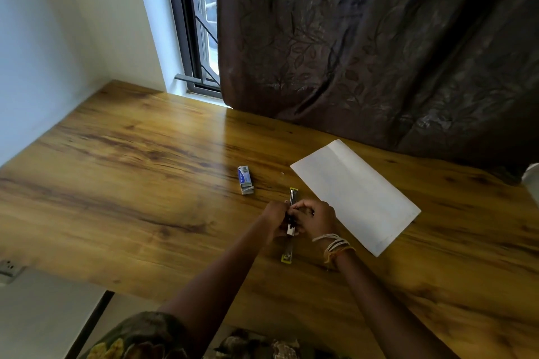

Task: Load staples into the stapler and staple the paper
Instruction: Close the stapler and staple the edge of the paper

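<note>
Stapler (292,198) lengthwise, pointing away

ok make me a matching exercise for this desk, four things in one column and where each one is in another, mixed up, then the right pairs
Things:
1. stapler
2. staple box
3. paper
4. curtain

Places:
A. hanging behind the far edge of the table
B. lying flat to the right of the hands
C. held opened out between the left hand and the right hand
D. lying alone on the wood, up and to the left of the hands

Pairs: 1-C, 2-D, 3-B, 4-A
</note>
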Demonstrator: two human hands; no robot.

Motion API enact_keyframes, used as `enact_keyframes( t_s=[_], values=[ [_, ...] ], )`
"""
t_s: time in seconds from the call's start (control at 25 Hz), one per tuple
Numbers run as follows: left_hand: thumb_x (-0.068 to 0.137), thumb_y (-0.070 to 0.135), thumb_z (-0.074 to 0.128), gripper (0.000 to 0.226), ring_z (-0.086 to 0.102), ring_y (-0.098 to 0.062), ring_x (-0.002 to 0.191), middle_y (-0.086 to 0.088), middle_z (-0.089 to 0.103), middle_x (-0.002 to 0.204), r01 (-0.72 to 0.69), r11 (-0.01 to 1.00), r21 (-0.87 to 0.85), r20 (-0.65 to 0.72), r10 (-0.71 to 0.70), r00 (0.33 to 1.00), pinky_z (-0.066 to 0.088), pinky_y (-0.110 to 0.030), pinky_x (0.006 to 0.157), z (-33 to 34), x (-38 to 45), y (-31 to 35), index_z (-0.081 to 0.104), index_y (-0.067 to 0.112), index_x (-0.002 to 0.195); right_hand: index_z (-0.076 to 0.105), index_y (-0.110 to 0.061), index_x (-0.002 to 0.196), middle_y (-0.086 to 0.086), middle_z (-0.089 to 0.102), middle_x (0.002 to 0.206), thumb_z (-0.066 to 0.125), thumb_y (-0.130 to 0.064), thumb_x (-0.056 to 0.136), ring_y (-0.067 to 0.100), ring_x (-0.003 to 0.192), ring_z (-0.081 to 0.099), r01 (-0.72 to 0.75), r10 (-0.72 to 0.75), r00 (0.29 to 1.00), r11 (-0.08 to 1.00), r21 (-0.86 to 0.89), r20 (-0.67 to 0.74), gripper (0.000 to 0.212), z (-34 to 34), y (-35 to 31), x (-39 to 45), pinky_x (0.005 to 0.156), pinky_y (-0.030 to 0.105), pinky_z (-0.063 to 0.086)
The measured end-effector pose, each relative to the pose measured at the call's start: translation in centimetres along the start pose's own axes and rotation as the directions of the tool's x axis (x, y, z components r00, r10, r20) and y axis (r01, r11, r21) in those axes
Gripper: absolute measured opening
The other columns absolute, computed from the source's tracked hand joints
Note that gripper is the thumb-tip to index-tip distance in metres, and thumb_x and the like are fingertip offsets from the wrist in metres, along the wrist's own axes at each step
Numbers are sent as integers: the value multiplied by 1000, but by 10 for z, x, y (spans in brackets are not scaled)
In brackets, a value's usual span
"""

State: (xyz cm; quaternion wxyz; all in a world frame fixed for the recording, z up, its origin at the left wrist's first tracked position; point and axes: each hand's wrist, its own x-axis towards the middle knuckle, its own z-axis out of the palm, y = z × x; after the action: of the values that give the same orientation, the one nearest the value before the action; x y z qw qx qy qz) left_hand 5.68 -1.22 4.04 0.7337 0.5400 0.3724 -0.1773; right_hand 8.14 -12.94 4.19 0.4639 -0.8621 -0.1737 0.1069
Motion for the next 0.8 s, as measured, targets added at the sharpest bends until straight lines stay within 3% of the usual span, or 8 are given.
enact_keyframes(
  t_s=[0.12,0.24,0.32,0.44,0.6,0.8],
  values=[
    [102,14,28,33,61,-22,61,-15,62,78,-22,989,-149,170,48,984,56,-33,58,-11,2,-7,58,1,95,68,-21,94,-2,61,75,69,-7,78,3,59,51,-160,165,986,972,170,-17,21,-8,1,4,48,12,44],
    [102,11,24,39,58,-20,56,-13,60,72,-61,983,-170,211,97,973,55,-33,61,-16,5,-12,60,0,96,58,-10,87,8,52,78,40,15,77,17,65,49,-460,511,858,722,517,50,32,-18,5,16,53,27,42],
    [103,12,25,38,60,-19,52,-14,62,71,-108,984,-138,205,135,969,56,-32,58,-16,7,-14,60,-1,96,57,-3,86,14,55,80,27,20,78,23,73,55,-553,590,792,584,594,157,38,-21,9,21,64,31,49],
    [104,16,29,36,63,-21,53,-16,65,73,-138,979,-149,212,168,963,56,-32,57,-17,6,-15,58,-1,93,55,4,101,19,61,90,24,16,88,27,84,61,-562,563,788,492,665,250,36,-21,11,20,78,34,52],
    [102,20,41,31,65,-25,56,-20,66,75,-121,973,-196,210,162,964,57,-32,53,-17,7,-15,59,-5,97,56,3,112,19,65,96,35,8,95,25,86,66,-477,465,857,547,688,224,28,-19,15,14,70,28,58],
    [91,11,62,15,68,-24,60,-15,70,71,-125,972,-201,195,165,967,61,-38,67,-17,12,-16,62,-4,95,53,0,106,22,68,99,53,2,91,28,88,68,-430,448,877,573,697,172,15,-15,16,9,72,29,59]
  ],
)
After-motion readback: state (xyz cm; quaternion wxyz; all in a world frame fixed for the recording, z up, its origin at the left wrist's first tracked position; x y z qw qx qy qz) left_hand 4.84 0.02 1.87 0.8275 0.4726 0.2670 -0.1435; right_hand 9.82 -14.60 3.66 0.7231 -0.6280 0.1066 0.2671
